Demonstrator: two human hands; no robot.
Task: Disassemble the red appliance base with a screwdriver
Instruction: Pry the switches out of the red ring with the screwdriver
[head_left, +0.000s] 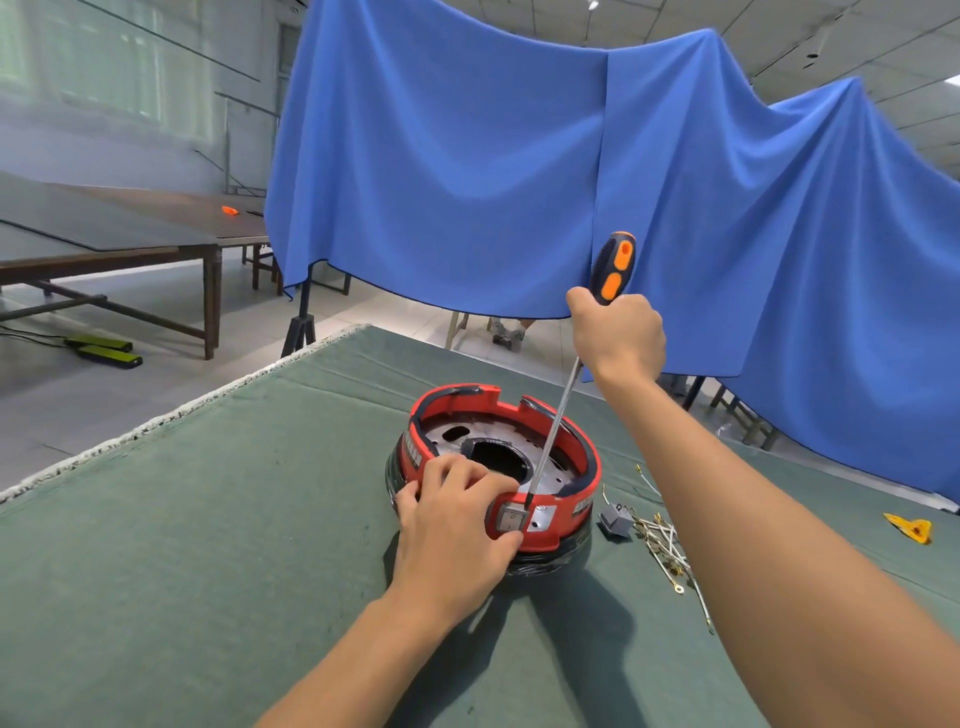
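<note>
- The red base (493, 462) sits open side up near the middle of the green-covered table (208, 519); everything below is placed relative to it.
- On its near-left rim, the left hand (454, 525) steadies it: fingers curled over the edge, thumb pressed against the outer wall beside a small grey switch (511, 519).
- Above and right of the base, the right hand (618, 332) is wrapped in a fist round the black-and-orange handle of the screwdriver (556, 426). The long shaft slants down across the opening, its tip at the near rim just behind the switch.
- The step in hand looks like freeing or prying the switch from inside. Next this calls for firm downward pressure while the left hand keeps the base from sliding.
- The left fingers lie close to the tip, so a slip could hit them.
- Right of the base lie a small grey part (615, 519) and loose wires (667, 545); further right, a yellow piece (909, 527).
</note>
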